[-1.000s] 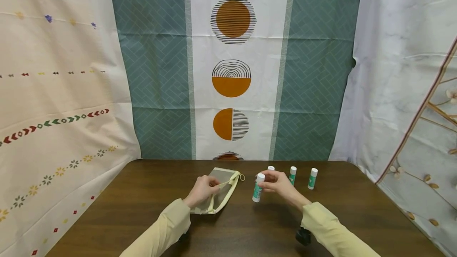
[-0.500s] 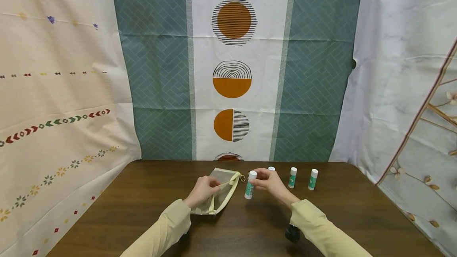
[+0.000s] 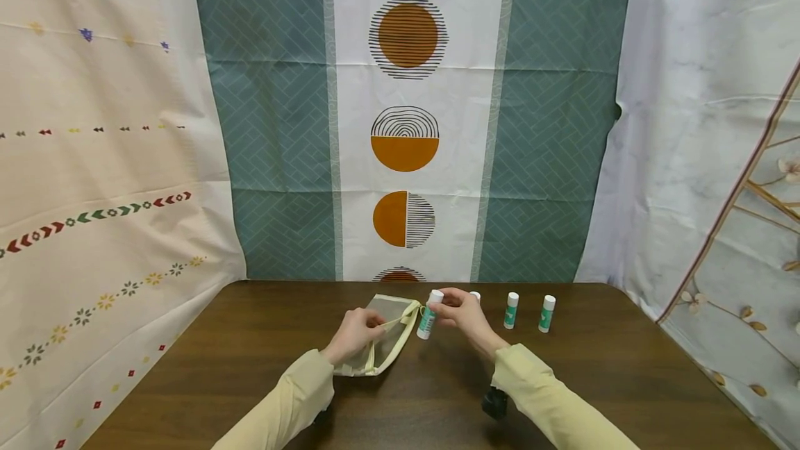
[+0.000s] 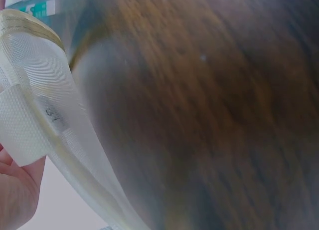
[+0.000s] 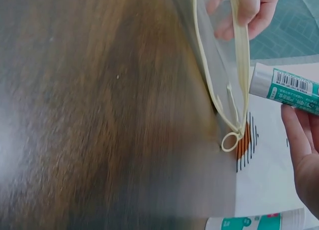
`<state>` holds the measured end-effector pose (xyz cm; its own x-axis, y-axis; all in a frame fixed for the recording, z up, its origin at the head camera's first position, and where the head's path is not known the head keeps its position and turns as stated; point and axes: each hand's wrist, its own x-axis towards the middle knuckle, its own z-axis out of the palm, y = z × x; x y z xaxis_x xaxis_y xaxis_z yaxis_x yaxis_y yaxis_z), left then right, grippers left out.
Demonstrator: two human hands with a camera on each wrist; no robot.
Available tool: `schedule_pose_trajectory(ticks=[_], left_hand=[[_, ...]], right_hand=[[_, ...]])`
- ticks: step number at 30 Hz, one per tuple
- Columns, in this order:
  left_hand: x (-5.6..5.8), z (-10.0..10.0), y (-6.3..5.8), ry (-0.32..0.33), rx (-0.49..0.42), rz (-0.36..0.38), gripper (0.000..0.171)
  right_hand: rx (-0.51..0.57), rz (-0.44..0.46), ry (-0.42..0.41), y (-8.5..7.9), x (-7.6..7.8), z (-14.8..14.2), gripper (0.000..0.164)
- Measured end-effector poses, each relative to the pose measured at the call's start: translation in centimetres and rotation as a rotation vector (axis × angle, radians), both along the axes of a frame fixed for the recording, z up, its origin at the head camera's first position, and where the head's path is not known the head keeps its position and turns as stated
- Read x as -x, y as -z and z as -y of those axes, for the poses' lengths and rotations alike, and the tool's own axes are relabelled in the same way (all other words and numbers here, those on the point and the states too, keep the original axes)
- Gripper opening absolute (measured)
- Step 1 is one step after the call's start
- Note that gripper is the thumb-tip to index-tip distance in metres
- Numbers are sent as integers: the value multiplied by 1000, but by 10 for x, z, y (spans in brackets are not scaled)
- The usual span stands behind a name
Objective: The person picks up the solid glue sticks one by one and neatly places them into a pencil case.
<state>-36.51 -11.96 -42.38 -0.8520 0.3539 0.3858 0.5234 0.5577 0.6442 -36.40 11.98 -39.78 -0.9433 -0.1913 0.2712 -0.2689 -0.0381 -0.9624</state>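
Note:
A pale mesh zip pouch lies on the table with its mouth parted. My left hand pinches the upper edge of that mouth; in the left wrist view part of the hand shows behind the mesh. Between fingers and thumb, my right hand grips a green and white glue stick by its upper part. The stick leans, its lower end just right of the pouch opening. In the right wrist view the glue stick points its end at the pouch's yellow rim, apart from it by a little.
Two glue sticks stand upright at the right, one nearer and one farther out. Behind my right hand only the white cap of another glue stick shows. A ring zip pull hangs at the pouch's corner. Fabric hangs behind the brown table.
My right hand has carried the glue stick left to the pouch, raising it slightly and tilting it from near upright. My left hand and the pouch have stayed put.

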Motion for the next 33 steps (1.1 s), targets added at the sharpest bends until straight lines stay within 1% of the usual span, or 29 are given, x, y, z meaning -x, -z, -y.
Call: schedule_pose_trajectory(ticks=[7,12,14,16,17,18,21,24,25,28,33], left_hand=[[0,0,1,-13,-4,0,8],[1,-1,1,-13,-12,-5,8],[1,-1,2,-5,-21,-7,9],[0,0,2,18,-43,-25,9],[1,0,2,28,-51,-35,9],[3,2,6,50,-59,-67,10],[3,3,7,76,-80,-85,11],[3,2,7,51,-75,-60,11],[0,0,4,27,-69,-29,11],[0,-1,5,-8,-49,-2,11],[-2,-2,3,-34,-60,42,11]], right_hand=[[48,59,81,1,3,9,29],[96,127,121,4,3,16,30],[103,157,133,5,2,19,31],[96,181,140,6,2,22,31],[92,186,138,7,1,23,32],[93,199,136,8,1,25,31],[88,225,125,9,0,28,32],[96,250,111,11,0,30,34],[98,257,104,11,0,31,34],[94,270,81,11,-1,33,37],[80,297,53,10,-4,38,40]])
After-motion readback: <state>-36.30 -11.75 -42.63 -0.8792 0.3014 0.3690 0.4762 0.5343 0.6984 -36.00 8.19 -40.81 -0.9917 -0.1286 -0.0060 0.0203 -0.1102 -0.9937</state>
